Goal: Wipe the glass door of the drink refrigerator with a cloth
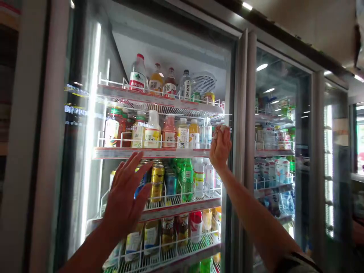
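My right hand (220, 151) is raised against the glass door (173, 49) of a drinks fridge, close to the door's right frame. Its fingers are closed on a crumpled, pale cloth (223, 129), of which only a little shows above the fingertips. On the left, my left hand (126, 195) hangs in front of the same door with its fingers spread and nothing in it. Whether it touches the glass I cannot tell. Behind it, through the glass, stand a gold can (157, 182) and a green bottle (187, 179).
Wire-fronted shelves (159, 153) inside hold several rows of bottles and cans. A grey door frame (241, 113) runs up beside my right arm. Further right stands a second glass door (280, 94) with more drinks behind it. A bright light strip (91, 125) lines the left side.
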The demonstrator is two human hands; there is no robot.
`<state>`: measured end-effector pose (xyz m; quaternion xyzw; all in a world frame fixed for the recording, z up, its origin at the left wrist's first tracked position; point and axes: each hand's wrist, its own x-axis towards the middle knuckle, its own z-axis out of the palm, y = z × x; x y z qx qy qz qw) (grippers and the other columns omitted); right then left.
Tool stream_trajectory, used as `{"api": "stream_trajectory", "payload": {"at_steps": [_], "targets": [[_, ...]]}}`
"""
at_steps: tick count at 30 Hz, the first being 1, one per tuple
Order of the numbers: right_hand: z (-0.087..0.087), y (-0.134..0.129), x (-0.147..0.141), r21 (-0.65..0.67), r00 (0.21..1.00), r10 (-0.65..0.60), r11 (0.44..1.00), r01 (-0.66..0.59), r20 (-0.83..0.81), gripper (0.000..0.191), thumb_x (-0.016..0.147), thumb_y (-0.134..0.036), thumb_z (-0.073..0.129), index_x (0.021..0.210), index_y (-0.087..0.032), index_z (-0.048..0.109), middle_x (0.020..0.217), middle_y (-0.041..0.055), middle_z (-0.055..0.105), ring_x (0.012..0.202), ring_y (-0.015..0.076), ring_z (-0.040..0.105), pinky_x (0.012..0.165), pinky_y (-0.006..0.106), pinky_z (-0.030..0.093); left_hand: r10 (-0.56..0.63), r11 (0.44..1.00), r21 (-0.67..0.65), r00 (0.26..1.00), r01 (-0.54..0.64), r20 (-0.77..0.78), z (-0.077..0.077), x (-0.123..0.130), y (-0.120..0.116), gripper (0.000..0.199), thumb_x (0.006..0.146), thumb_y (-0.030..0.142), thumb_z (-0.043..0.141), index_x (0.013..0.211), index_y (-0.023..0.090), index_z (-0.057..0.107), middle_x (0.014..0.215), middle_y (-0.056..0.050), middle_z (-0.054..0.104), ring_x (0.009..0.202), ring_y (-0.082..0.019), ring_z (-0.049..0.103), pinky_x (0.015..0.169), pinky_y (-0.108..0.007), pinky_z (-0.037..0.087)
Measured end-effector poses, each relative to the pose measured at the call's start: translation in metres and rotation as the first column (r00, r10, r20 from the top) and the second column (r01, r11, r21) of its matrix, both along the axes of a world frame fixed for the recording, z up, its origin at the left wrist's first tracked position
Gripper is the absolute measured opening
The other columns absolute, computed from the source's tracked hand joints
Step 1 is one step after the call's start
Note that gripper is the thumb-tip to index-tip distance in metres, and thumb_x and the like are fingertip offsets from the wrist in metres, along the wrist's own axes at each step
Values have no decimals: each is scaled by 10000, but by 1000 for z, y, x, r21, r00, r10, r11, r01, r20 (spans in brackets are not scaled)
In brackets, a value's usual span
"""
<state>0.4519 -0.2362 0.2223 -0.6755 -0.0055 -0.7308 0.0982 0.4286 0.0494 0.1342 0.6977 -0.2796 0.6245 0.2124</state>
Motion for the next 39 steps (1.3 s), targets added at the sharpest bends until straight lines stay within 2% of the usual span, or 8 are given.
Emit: {"api": "stream_trajectory", "payload": {"at_steps": [3, 6, 11, 17, 22, 28, 33, 39], "targets": [[-17, 28, -1, -223, 997, 39, 973, -54, -70, 560, 935, -221, 272, 1481, -180, 153, 1526, 98, 237, 1428, 238, 126, 1115, 486, 242, 159, 987, -10, 981, -158, 110, 37, -5, 5, 493, 900, 305, 430, 1382, 250, 345, 1499, -116, 275, 1390, -291, 237, 1118, -549, 192], [-37, 43, -3, -487, 990, 26, 869, -91, -137, 606, 925, -227, 334, 1484, -261, 102, 1500, 37, 314, 1414, 205, 196, 1128, 442, 231, 282, 958, -4, 941, -286, 186, 35, 17, 10, 581, 874, 302, 477, 1418, 238, 286, 1506, -125, 256, 1400, -282, 209, 1130, -530, 148], [-27, 30, 4, -58, 998, 17, 998, -13, 66, 546, 934, -227, 291, 1471, -242, 194, 1511, 101, 274, 1400, 282, 221, 1064, 549, 270, 329, 942, 5, 926, -336, 187, 22, 36, 14, 618, 855, 303, 494, 1427, 238, 272, 1508, -110, 249, 1405, -253, 195, 1139, -498, 135], [-43, 52, 0, -448, 989, 21, 890, -85, -147, 589, 918, -224, 353, 1475, -264, 164, 1502, 26, 312, 1411, 211, 200, 1134, 451, 216, 258, 966, -13, 956, -258, 144, 26, 31, 15, 564, 843, 347, 505, 1380, 230, 378, 1495, -96, 285, 1385, -289, 245, 1126, -534, 167], [-28, 19, 0, 74, 994, -99, 992, 102, -52, 522, 940, -202, 247, 1461, -202, 236, 1499, 99, 302, 1407, 260, 207, 1074, 515, 287, 164, 985, -54, 986, -163, 20, 29, 26, 12, 598, 839, 424, 475, 1404, 359, 292, 1523, 34, 198, 1386, -295, 229, 1145, -567, 144], [-54, 28, -5, -394, 985, -61, 919, -8, -161, 600, 926, -245, 343, 1480, -279, 114, 1502, 15, 311, 1413, 208, 196, 1114, 438, 278, 73, 994, -80, 997, -73, -6, 30, 21, 9, 638, 809, 425, 518, 1387, 461, 250, 1508, 143, 167, 1381, -321, 234, 1146, -603, 130], [-33, 36, -4, 20, 999, 1, 1000, -1, -44, 582, 931, -199, 244, 1487, -241, 76, 1533, 72, 217, 1414, 285, 176, 1064, 552, 300, 142, 989, -43, 984, -138, 104, 25, 29, 10, 722, 811, 335, 556, 1424, 408, 181, 1527, 98, 123, 1384, -313, 241, 1138, -579, 139], [-36, 81, -6, -506, 986, 20, 857, -103, -166, 620, 926, -240, 341, 1482, -297, 73, 1499, 10, 316, 1408, 204, 214, 1117, 447, 271, 280, 959, -5, 947, -283, 155, 23, 31, 13, 641, 857, 297, 501, 1440, 264, 236, 1510, -94, 238, 1401, -263, 206, 1131, -519, 156]]}}
